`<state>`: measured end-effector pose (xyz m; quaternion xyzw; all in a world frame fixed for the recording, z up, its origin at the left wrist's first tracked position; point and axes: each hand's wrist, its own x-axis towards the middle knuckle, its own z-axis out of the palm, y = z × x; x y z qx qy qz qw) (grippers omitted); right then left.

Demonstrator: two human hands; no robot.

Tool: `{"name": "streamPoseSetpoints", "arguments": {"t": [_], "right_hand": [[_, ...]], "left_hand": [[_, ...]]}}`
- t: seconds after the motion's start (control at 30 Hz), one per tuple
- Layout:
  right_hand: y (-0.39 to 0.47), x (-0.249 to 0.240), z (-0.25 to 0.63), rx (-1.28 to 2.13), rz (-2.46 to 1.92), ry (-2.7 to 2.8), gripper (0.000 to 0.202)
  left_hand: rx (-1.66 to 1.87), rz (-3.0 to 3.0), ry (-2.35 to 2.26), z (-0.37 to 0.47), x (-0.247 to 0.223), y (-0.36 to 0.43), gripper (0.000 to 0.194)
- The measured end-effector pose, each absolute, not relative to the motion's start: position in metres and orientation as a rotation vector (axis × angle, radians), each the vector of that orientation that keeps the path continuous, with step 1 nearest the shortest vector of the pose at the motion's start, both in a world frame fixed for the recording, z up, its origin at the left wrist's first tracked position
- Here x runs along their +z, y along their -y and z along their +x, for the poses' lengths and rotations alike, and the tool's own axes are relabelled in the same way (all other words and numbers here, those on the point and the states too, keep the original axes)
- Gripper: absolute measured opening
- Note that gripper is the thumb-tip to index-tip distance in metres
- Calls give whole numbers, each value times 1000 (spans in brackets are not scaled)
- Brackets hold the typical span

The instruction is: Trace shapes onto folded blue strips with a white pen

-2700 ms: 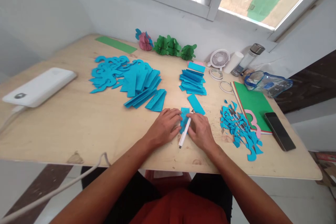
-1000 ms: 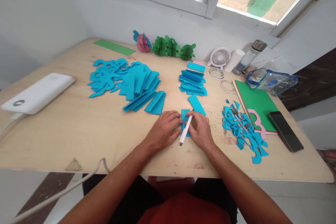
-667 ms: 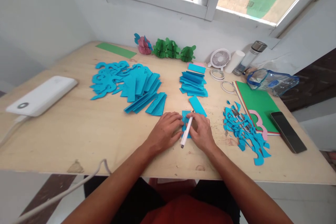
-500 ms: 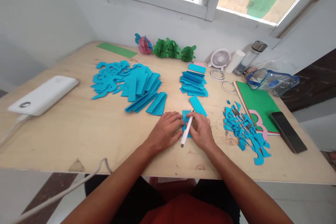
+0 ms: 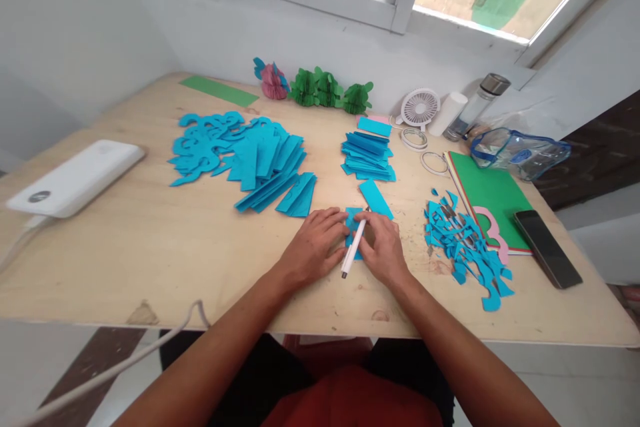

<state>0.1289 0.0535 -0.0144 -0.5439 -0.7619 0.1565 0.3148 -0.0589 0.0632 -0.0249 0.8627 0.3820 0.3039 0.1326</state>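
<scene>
A small blue paper piece (image 5: 354,230) lies flat on the table between my hands. Along its left edge rest the fingertips of my left hand (image 5: 316,245), laid flat with the thumb apart. My right hand (image 5: 384,245) is closed on a white pen (image 5: 353,248) that slants toward me, its dark end lowest. Those right fingertips also touch the paper's right side, and hand and pen hide part of the sheet. Just beyond my right hand lies a blue paper strip (image 5: 376,199). Farther off is a stack of folded blue strips (image 5: 369,157).
Cut blue shapes (image 5: 200,140) and folded pieces (image 5: 275,160) are heaped at left. Blue scraps (image 5: 465,240) lie at right by a green sheet (image 5: 493,193) and a phone (image 5: 547,248). A power bank (image 5: 77,177) sits far left. A small fan (image 5: 420,109) stands at the back.
The view has shifted slightly. Both hands, the pen and the blue paper keep nearly the same places relative to each other.
</scene>
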Motion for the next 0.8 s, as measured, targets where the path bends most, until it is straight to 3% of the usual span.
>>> {"name": "streamPoseSetpoints", "arguments": {"t": [0.8], "right_hand": [[-53,-14,130,396,-1426,1982,24]], "left_hand": [[847,2476,-1113,-58,-21,-63,25]]}}
